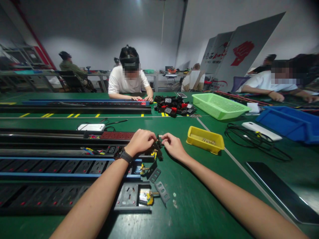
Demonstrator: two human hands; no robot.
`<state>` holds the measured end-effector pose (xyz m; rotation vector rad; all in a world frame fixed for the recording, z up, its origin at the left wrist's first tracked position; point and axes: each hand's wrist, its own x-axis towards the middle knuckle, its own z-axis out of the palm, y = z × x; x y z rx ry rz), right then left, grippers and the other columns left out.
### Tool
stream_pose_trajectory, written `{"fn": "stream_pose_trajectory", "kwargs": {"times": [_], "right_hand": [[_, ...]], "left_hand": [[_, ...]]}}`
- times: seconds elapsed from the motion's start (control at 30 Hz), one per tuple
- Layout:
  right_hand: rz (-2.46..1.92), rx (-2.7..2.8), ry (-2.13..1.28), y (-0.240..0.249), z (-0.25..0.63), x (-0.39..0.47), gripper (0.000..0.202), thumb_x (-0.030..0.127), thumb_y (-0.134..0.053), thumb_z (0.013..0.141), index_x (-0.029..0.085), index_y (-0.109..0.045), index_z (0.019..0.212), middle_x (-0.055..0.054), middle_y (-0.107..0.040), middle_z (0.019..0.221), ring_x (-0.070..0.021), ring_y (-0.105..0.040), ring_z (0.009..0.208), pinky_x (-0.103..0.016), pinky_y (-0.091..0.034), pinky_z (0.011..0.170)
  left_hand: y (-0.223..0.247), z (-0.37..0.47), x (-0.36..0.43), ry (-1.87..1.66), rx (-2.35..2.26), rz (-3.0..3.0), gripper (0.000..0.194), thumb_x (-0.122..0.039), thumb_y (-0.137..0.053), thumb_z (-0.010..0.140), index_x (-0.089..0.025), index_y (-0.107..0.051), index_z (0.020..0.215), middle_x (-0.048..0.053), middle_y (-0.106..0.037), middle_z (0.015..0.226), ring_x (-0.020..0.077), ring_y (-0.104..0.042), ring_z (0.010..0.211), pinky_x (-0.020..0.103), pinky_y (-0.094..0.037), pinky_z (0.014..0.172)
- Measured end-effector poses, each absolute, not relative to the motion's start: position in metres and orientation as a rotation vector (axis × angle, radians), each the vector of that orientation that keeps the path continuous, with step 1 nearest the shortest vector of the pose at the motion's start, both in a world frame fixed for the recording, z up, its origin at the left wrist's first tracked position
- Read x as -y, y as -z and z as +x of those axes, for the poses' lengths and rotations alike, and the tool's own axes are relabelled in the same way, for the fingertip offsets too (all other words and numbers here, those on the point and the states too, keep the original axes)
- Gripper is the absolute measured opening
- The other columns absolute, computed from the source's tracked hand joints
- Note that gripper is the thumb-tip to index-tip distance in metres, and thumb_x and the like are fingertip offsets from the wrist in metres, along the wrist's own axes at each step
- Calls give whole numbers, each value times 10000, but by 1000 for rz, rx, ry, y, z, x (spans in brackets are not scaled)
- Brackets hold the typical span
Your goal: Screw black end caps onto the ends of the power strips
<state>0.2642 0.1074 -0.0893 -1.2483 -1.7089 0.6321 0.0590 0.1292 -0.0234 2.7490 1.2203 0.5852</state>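
At the right end of a dark power strip with brown-red sockets (116, 135), my left hand (141, 142) is closed on a small black end bracket (157, 151). My right hand (173, 146) faces it from the other side, thumb and forefinger pinched by the bracket; what they hold is too small to make out. Nearer me lie a blue-edged strip (74, 166) and a black strip with a grey socket (127, 196). Each has a bolt, yellow wire and a loose bracket at its end, such as the grey bracket (163, 192).
A yellow tray (194, 145) with small metal parts stands right of my hands. Beyond are a pile of socket modules (171, 108), a green basket (219, 114) and a blue bin (286, 127). Cables (249, 142) and a black tablet (279, 189) lie right. A co-worker (129, 79) sits opposite.
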Motion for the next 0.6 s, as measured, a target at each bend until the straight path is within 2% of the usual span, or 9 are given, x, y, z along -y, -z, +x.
{"fn": "stream_pose_trajectory", "kwargs": {"times": [0.23, 0.6], "right_hand": [[-1274, 1591, -706, 88, 267, -111, 211, 222, -489, 742, 198, -662, 861, -18, -727, 740, -173, -656, 678, -278, -479, 672], [-1285, 1545, -753, 86, 267, -112, 213, 238, -480, 718, 196, -664, 816, -18, -722, 695, -171, -647, 642, -270, -464, 631]], "left_hand": [[24, 59, -129, -617, -1230, 2722, 269, -149, -553, 849, -254, -798, 888, 11, -802, 917, 193, -723, 837, 265, -456, 744], [23, 59, -129, -610, -1230, 2722, 246, -135, -554, 832, -237, -778, 826, 18, -779, 828, 184, -670, 725, 261, -423, 693]]}}
